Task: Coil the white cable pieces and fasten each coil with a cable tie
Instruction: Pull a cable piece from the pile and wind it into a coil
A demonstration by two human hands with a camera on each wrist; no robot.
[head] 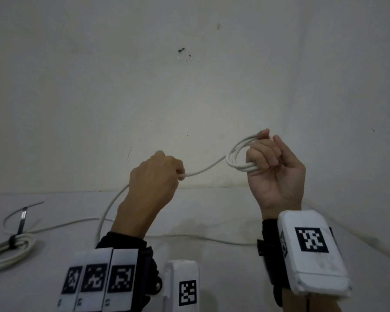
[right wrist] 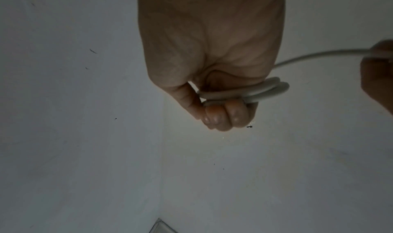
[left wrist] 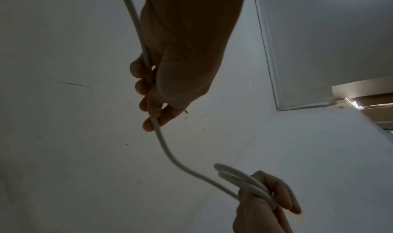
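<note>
My right hand point(head: 273, 163) is raised in front of the wall and grips a small coil of white cable point(head: 236, 154) of several loops; the same coil point(right wrist: 255, 91) shows under its curled fingers point(right wrist: 223, 115). A single strand of the cable point(head: 203, 170) runs left from the coil into my left hand point(head: 158, 176), which holds it in curled fingers point(left wrist: 146, 100). Below that hand the loose cable point(head: 106, 212) drops to the table and trails across it. A finished white coil point(head: 11, 251) bound with a black cable tie point(head: 20, 224) lies at the left.
The white table point(head: 212, 221) meets a pale wall point(head: 189, 86) close behind my hands. Loose cable crosses the table toward the right point(head: 212, 239). Wrist devices with black-and-white markers point(head: 311, 239) fill the lower edge of the head view.
</note>
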